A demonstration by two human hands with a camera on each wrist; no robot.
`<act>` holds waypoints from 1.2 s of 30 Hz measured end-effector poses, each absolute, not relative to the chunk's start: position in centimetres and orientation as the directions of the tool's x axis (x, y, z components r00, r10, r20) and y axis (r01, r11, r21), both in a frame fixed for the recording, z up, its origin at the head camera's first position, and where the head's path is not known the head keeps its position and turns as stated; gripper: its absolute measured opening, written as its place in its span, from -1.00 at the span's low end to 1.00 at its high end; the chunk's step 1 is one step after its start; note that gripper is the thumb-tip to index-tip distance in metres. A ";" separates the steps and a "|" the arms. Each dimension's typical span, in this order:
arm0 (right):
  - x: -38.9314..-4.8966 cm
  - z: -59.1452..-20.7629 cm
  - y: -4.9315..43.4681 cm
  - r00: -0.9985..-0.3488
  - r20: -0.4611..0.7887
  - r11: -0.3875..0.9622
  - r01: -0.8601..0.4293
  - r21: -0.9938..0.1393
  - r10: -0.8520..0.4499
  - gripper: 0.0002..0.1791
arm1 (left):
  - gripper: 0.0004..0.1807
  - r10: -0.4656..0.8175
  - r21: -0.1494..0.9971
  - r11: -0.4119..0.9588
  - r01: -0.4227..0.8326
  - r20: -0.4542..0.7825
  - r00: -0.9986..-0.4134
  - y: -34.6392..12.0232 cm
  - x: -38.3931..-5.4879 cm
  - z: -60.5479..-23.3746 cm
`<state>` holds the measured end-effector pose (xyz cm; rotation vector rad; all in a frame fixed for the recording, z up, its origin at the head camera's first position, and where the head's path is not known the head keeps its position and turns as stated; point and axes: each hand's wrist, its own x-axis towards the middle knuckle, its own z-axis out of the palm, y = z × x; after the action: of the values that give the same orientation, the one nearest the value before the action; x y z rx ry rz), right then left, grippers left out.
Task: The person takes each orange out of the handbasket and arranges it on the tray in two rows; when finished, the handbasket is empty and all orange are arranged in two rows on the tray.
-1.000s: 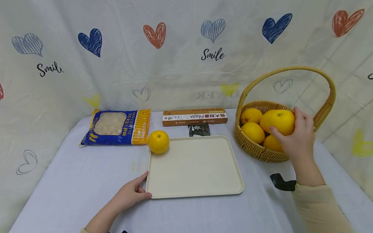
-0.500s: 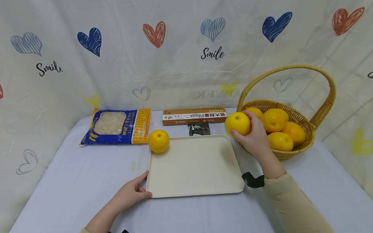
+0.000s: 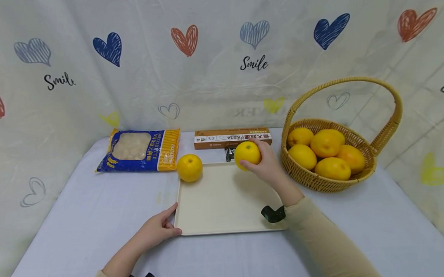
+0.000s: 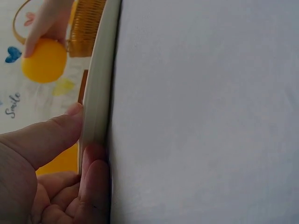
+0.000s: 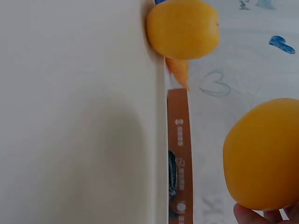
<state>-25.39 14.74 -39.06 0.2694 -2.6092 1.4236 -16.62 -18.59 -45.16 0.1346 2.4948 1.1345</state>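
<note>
My right hand (image 3: 265, 163) grips a yellow-skinned orange (image 3: 247, 154) above the back part of the cream tray (image 3: 217, 209), whose surface carries a soft shadow beneath it. In the right wrist view the held orange (image 5: 264, 156) shows large, with fingertips (image 5: 250, 215) at its lower edge. At the tray's back left corner sits another orange (image 3: 190, 168). My left hand (image 3: 153, 232) pinches the tray's front left edge; in the left wrist view the thumb (image 4: 51, 135) lies at the rim and fingers (image 4: 96, 186) are against the outer side.
A wicker basket (image 3: 309, 180) with a tall handle stands right of the tray, several oranges inside. Behind the tray lie a brown pasta box (image 3: 215, 145) and a small black packet (image 3: 229, 154), partly hidden. A blue and yellow pasta bag (image 3: 137, 152) lies at back left.
My right hand has lifted the orange out of the basket and carried it left, over the tray. The left hand stays on the tray's edge.
</note>
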 end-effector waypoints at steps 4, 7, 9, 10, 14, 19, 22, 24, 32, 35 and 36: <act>-25.8 -39.7 12.9 -0.973 0.206 0.510 -0.231 -0.829 -0.106 -0.23 | -0.05 0.246 0.739 0.669 -0.076 -0.317 -0.916 -18.5 -16.6 -45.0; -26.2 -40.0 11.6 -0.976 0.182 0.506 -0.216 -0.835 -0.117 -0.22 | -0.05 0.241 0.735 0.674 -0.079 -0.320 -0.916 -18.6 -16.7 -45.1; -26.5 -40.2 10.9 -0.978 0.170 0.515 -0.209 -0.831 -0.122 -0.22 | -0.05 0.236 0.732 0.677 -0.080 -0.318 -0.918 -18.6 -16.7 -45.1; -26.7 -40.3 10.6 -0.980 0.158 0.517 -0.198 -0.833 -0.121 -0.21 | -0.04 0.234 0.731 0.678 -0.079 -0.316 -0.919 -18.6 -16.8 -45.1; -27.4 -41.0 9.6 -0.982 0.129 0.552 -0.185 -0.813 -0.139 -0.19 | -0.03 0.231 0.734 0.675 -0.082 -0.315 -0.920 -18.6 -16.8 -45.2; -27.9 -42.0 8.8 -0.981 0.078 0.570 -0.167 -0.805 -0.178 -0.17 | -0.03 0.223 0.731 0.676 -0.092 -0.323 -0.920 -18.6 -16.7 -45.1; -27.9 -42.3 8.4 -0.982 0.056 0.576 -0.152 -0.803 -0.180 -0.16 | -0.03 0.224 0.730 0.677 -0.091 -0.322 -0.920 -18.4 -16.7 -45.1; -27.9 -42.5 8.1 -0.982 0.051 0.577 -0.147 -0.803 -0.180 -0.16 | -0.04 0.225 0.731 0.677 -0.090 -0.322 -0.920 -18.4 -16.7 -45.0; -28.0 -42.6 7.1 -0.981 0.038 0.582 -0.145 -0.800 -0.192 -0.15 | -0.05 0.228 0.732 0.676 -0.086 -0.319 -0.920 -18.4 -16.6 -44.9; -28.0 -42.6 6.9 -0.980 0.035 0.576 -0.143 -0.805 -0.194 -0.15 | -0.05 0.236 0.737 0.671 -0.077 -0.310 -0.921 -18.4 -16.6 -44.8; -28.1 -42.6 6.9 -0.980 0.037 0.577 -0.146 -0.804 -0.197 -0.15 | -0.05 0.236 0.738 0.670 -0.076 -0.309 -0.921 -18.4 -16.6 -44.8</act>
<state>-28.05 6.87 -42.57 0.3087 -2.8390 1.4394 -16.55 -18.43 -44.81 0.1260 2.5060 1.1323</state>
